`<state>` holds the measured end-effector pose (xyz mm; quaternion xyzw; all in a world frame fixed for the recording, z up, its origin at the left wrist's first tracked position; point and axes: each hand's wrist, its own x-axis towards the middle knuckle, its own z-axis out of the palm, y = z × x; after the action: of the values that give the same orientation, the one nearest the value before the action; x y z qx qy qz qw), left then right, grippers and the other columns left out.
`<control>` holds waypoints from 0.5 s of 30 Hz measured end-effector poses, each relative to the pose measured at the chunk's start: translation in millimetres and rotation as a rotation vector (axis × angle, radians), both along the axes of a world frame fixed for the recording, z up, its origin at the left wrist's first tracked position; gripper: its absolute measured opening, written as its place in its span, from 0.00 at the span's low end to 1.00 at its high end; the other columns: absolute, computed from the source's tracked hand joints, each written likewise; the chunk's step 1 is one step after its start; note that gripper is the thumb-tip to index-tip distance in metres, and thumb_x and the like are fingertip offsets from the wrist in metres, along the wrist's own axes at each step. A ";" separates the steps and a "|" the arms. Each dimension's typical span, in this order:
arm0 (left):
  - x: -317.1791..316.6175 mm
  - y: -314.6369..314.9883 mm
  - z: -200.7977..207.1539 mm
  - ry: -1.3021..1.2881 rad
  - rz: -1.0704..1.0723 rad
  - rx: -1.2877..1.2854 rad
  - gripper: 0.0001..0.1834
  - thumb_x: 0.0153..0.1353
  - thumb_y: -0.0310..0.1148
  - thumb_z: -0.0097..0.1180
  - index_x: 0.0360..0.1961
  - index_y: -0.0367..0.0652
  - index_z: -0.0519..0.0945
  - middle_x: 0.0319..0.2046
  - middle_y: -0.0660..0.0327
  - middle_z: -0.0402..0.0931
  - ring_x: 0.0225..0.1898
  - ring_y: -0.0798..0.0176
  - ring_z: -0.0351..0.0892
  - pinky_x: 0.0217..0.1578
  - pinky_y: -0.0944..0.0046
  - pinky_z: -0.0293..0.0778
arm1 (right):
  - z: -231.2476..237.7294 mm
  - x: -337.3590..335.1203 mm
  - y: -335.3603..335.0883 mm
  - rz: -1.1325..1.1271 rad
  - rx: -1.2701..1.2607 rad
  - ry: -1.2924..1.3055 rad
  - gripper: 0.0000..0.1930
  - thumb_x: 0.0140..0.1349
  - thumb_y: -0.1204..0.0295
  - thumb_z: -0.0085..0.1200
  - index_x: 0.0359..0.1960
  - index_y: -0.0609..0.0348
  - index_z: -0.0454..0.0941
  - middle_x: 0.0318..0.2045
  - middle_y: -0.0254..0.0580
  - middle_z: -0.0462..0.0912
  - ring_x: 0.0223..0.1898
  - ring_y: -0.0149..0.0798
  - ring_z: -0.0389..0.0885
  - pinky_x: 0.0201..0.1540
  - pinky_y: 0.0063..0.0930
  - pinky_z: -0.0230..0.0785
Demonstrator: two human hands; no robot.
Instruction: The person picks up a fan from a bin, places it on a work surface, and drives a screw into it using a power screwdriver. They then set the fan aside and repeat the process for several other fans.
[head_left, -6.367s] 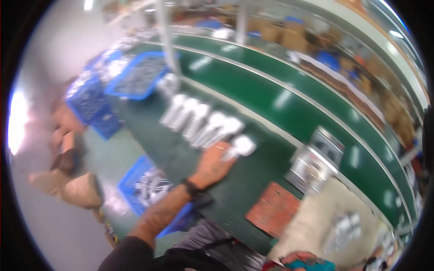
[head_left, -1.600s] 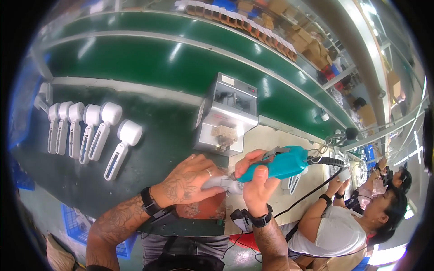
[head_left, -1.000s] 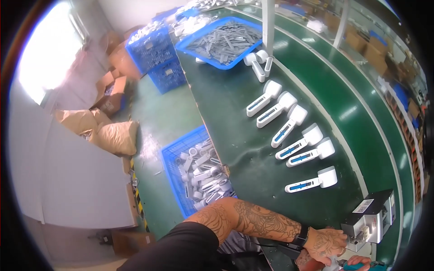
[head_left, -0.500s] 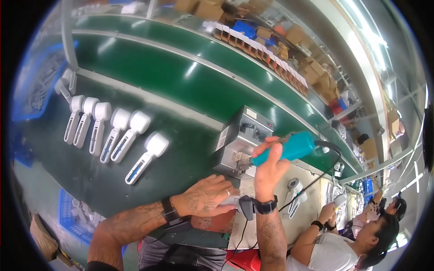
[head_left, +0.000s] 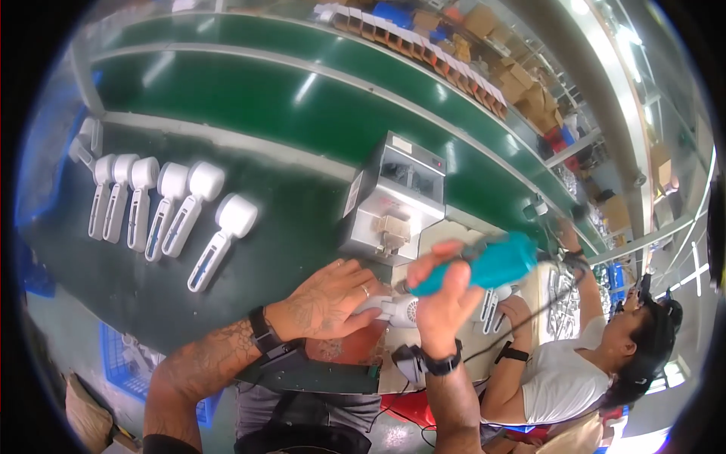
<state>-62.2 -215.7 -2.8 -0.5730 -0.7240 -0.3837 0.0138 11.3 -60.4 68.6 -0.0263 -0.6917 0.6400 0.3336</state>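
My left hand (head_left: 333, 299) is closed on a white handheld device (head_left: 402, 312), whose round end shows a slotted grille. The device lies low over the bench, partly covered by my fingers. My right hand (head_left: 445, 303) is wrapped round a teal electric screwdriver (head_left: 484, 263), blurred by motion. Its tip points left, just above the white device; whether they touch I cannot tell. Beyond both hands stands a silver box-shaped machine (head_left: 397, 200) with a clear window and a small metal fixture in front.
Several white round-headed devices (head_left: 236, 216) lie in a row on the dark green bench at the left. A blue basket (head_left: 125, 363) sits below the bench edge. At my right a co-worker (head_left: 563, 363) reaches across the bench. The screwdriver's black cable (head_left: 541, 303) trails there.
The screwdriver in my right hand has come away from the silver machine's front, back over the white device. My view has shifted. The co-worker now reaches an arm forward.
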 end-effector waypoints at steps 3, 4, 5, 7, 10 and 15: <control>0.0 2.0 -1.0 0.015 -0.009 0.006 0.19 0.61 0.41 0.62 0.52 0.48 0.79 0.43 0.62 0.74 0.44 0.56 0.72 0.49 0.57 0.68 | 1.4 28.2 -0.4 0.036 -0.016 -0.005 0.33 0.67 0.42 0.55 0.46 0.67 0.69 0.22 0.41 0.74 0.22 0.35 0.73 0.26 0.29 0.68; -0.1 0.9 -1.3 0.013 -0.018 0.004 0.19 0.61 0.41 0.62 0.52 0.48 0.79 0.43 0.62 0.74 0.44 0.56 0.72 0.49 0.57 0.68 | 0.1 33.3 -3.3 0.028 -0.019 -0.021 0.34 0.66 0.41 0.56 0.46 0.68 0.69 0.22 0.41 0.74 0.22 0.36 0.73 0.26 0.29 0.68; -0.1 -1.0 -1.4 -0.008 -0.012 -0.003 0.19 0.61 0.40 0.63 0.51 0.48 0.79 0.43 0.62 0.74 0.44 0.56 0.72 0.49 0.57 0.68 | -1.6 36.8 -5.4 0.020 -0.023 -0.037 0.34 0.66 0.41 0.56 0.47 0.68 0.68 0.22 0.41 0.74 0.22 0.36 0.73 0.26 0.30 0.68; 1.1 -0.3 -0.6 -0.029 -0.020 -0.006 0.19 0.61 0.40 0.63 0.51 0.48 0.79 0.43 0.62 0.74 0.45 0.56 0.72 0.49 0.57 0.68 | -6.9 41.1 -2.6 0.000 -0.027 -0.053 0.35 0.65 0.41 0.57 0.47 0.68 0.68 0.22 0.41 0.73 0.22 0.36 0.73 0.26 0.30 0.67; 2.5 0.3 2.3 -0.058 -0.017 -0.020 0.20 0.60 0.39 0.64 0.52 0.48 0.79 0.43 0.62 0.74 0.45 0.56 0.72 0.49 0.56 0.67 | -10.7 43.3 0.1 0.006 -0.049 -0.067 0.35 0.65 0.41 0.58 0.47 0.68 0.68 0.21 0.41 0.73 0.22 0.37 0.73 0.27 0.31 0.67; 3.2 1.9 7.6 -0.044 -0.015 -0.068 0.20 0.61 0.38 0.63 0.54 0.48 0.79 0.47 0.62 0.75 0.47 0.54 0.73 0.50 0.54 0.67 | -6.6 47.6 0.0 0.020 -0.054 -0.037 0.36 0.65 0.41 0.58 0.48 0.68 0.68 0.22 0.42 0.74 0.23 0.38 0.74 0.27 0.31 0.67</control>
<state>-59.0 -213.8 4.8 -0.5703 -0.7323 -0.3714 -0.0244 58.9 -60.4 62.0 -0.0402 -0.6805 0.6611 0.3133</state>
